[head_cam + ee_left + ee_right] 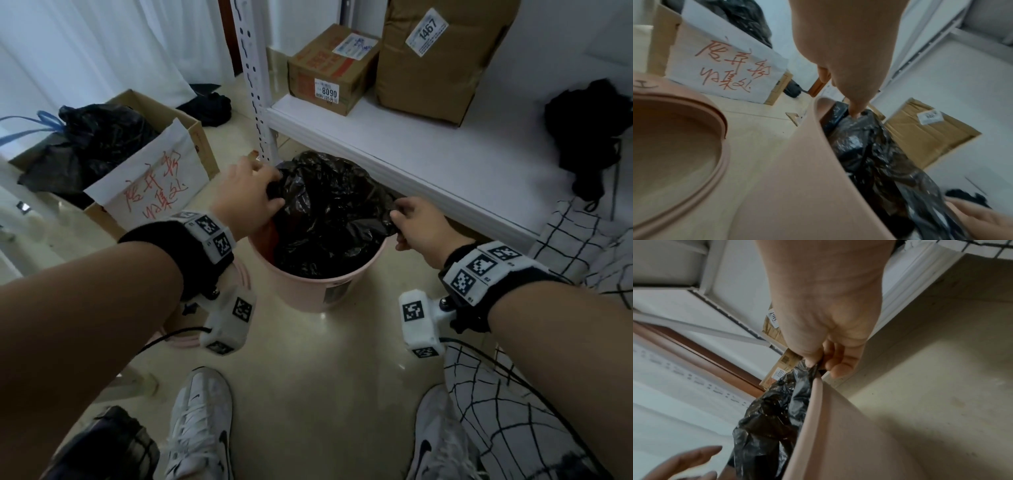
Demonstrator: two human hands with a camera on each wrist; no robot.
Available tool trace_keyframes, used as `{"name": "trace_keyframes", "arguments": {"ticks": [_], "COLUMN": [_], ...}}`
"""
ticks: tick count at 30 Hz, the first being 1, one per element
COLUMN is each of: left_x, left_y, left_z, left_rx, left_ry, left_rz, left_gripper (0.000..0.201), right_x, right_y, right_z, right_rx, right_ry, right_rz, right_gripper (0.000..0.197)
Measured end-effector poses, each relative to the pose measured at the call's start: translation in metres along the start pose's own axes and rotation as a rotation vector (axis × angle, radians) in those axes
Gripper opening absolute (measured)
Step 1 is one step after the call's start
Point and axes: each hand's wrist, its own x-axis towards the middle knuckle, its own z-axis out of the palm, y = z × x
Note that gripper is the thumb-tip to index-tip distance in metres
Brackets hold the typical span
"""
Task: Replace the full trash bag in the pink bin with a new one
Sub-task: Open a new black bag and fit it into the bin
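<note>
Left hand: we see our left hand (pixel 245 198) at the far left edge of the black trash bag (pixel 329 219), fingers curled into the plastic and gripping it.
Right hand: our right hand (pixel 419 228) pinches the bag's right edge between thumb and curled fingers, just at the rim; the right wrist view shows the plastic drawn up tight between them.
Trash bag: it sits inside the pink bin (pixel 308 291), crumpled and bulging above the rim on the far side.
Pink bin: it stands on the pale tiled floor (pixel 308 377), just beside the low white shelf (pixel 428 161).
Pink ring: a pink hoop-shaped piece (pixel 680 146) lies on the floor to the bin's left.
Around: a cardboard box (pixel 164 144) with a red handwritten sign holds other black bags; two parcels (pixel 332 68) rest on the shelf.
</note>
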Motion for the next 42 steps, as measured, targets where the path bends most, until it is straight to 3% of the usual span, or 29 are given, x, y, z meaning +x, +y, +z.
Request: {"name": "trace_keyframes", "arguments": {"ticks": [4,7,9,12,13,15,17,18,21,24,28,33,37,39,42], "left_x": [-0.01,-0.019,-0.024,-0.027,-0.026,-0.025,-0.024,-0.023,-0.018,-0.016,-0.017,-0.015,-0.011,-0.007,-0.004], "left_y": [0.035,0.057,0.067,0.07,0.071,0.073,0.074,0.074,0.065,0.053,0.043,0.04,0.037,0.037,0.036], "left_z": [-0.003,0.007,0.018,0.025,0.025,0.021,0.016,0.013,0.009,0.007,0.004,-0.004,-0.009,-0.008,-0.004], "left_rx": [-0.008,-0.072,0.034,0.147,0.16,0.172,0.183,0.202,0.244,0.182,0.0,-0.194,-0.093,-0.094,-0.013], "left_ry": [-0.256,-0.572,-0.645,-0.628,-0.62,-0.617,-0.585,-0.563,-0.505,-0.428,-0.26,-0.084,-0.018,-0.04,-0.037], "left_rz": [0.227,0.264,0.312,0.371,0.387,0.454,0.513,0.518,0.484,0.393,0.326,0.253,0.358,0.362,0.289], "left_gripper": [0.046,0.07,0.079,0.069,0.064,0.048,0.035,0.032,0.031,0.032,0.022,0.027,0.028,0.032,0.034], "right_x": [-0.009,-0.013,-0.016,-0.028,-0.031,-0.033,-0.033,-0.033,-0.035,-0.035,-0.038,-0.034,-0.037,-0.036,-0.034], "right_y": [0.005,0.007,0.007,-0.006,-0.011,-0.015,-0.013,-0.013,-0.021,-0.034,-0.038,-0.035,-0.033,-0.031,-0.037], "right_z": [-0.004,-0.006,-0.008,-0.011,-0.012,-0.012,-0.009,-0.008,-0.003,0.002,0.011,0.01,0.009,0.014,0.018], "right_rx": [-0.165,-0.401,-0.485,-0.489,-0.565,-0.786,-0.966,-1.012,-1.021,-0.918,-0.581,-0.587,-0.646,-0.687,-0.624], "right_ry": [0.004,-0.072,0.01,0.185,0.167,-0.025,-0.215,-0.242,-0.144,-0.076,-0.111,-0.017,-0.121,-0.075,0.005], "right_rz": [0.026,0.039,-0.066,-0.386,-0.504,-0.631,-0.6,-0.586,-0.629,-0.66,-0.562,-0.537,-0.616,-0.698,-0.7], "right_gripper": [0.016,0.028,0.04,0.033,0.03,0.039,0.049,0.047,0.027,0.019,0.004,0.025,0.077,0.073,0.048]}}
